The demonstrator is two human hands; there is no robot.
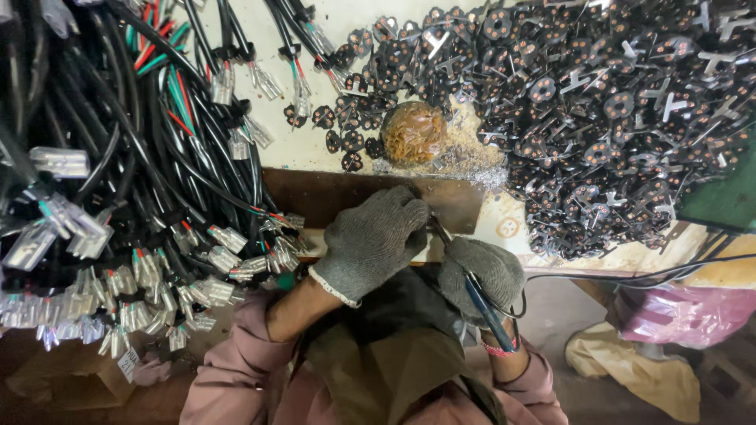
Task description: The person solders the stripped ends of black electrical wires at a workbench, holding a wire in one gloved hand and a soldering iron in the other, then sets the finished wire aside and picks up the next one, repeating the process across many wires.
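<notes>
Both gloved hands meet at the surface's (pixel 315 142) near edge. The right hand (pixel 482 275) grips a blue-handled soldering iron (pixel 480 303) pen-fashion, tip angled toward the left hand (pixel 370 240), which is closed over a small part I cannot make out, probably to steady it. A heap of black plug inserts (pixel 598 118) lies within reach, wire bundles (pixel 142 173) to the left; no containers show.

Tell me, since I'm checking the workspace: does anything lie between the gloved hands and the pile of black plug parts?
Yes. The brown metal plate and a brass-wool ball ringed by shavings lie between the left hand, the right hand and the pile.
</notes>
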